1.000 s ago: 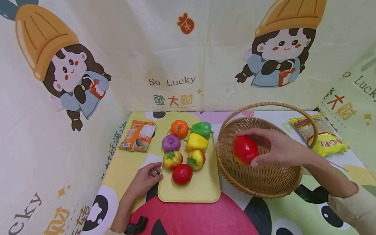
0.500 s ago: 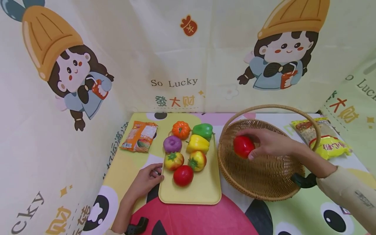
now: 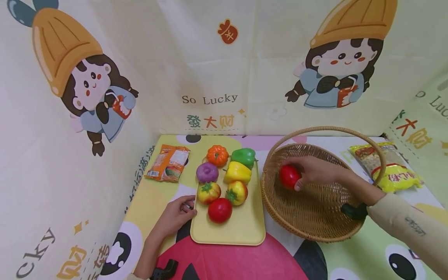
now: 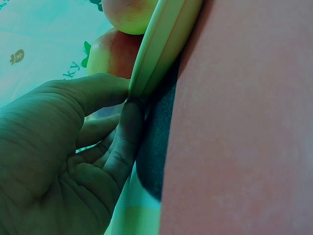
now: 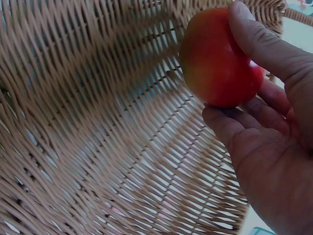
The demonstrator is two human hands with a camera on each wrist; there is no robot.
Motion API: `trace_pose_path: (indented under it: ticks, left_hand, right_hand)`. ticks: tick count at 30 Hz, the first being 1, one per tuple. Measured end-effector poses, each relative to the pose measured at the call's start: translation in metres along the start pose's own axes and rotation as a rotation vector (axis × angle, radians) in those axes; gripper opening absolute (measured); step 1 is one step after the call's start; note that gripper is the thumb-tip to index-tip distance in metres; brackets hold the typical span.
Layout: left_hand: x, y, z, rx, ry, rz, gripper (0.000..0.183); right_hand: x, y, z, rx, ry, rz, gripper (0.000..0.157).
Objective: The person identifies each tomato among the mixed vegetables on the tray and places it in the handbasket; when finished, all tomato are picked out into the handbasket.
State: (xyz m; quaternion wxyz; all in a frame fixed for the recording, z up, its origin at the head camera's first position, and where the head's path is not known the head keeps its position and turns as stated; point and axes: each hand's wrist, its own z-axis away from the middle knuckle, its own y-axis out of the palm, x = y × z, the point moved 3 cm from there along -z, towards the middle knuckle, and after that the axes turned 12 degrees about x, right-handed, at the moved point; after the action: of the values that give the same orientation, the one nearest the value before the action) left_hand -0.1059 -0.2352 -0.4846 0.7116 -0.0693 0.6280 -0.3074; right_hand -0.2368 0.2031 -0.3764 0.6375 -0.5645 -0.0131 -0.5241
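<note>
Left hand (image 3: 175,218) pinches flat yellow tray (image 3: 243,231); right hand (image 3: 315,170) grips round red tomato (image 3: 289,177), seemingly unsupported: early release could bounce it.

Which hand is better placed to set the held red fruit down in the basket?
The right hand, most likely: it holds the red fruit inside the basket, while the left hand pinches the edge of the yellow tray.

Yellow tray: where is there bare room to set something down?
The near end of the yellow tray is bare, from its red fruit to the front rim. The far end is crowded: orange pumpkin, purple onion, green pepper, yellow pepper.
</note>
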Motion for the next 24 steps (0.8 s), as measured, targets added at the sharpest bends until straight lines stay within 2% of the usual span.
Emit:
trace_pose_path:
  ticks: [11,24]
  left_hand:
    - [-0.002,0.000,0.000,0.006,-0.008,0.013,0.047]
    - [-0.001,0.000,-0.001,-0.002,0.004,0.003,0.046]
  right_hand:
    - [-0.013,0.007,-0.005,0.020,0.019,-0.014,0.075]
    - [-0.022,0.012,-0.009,0.045,-0.011,-0.030,0.077]
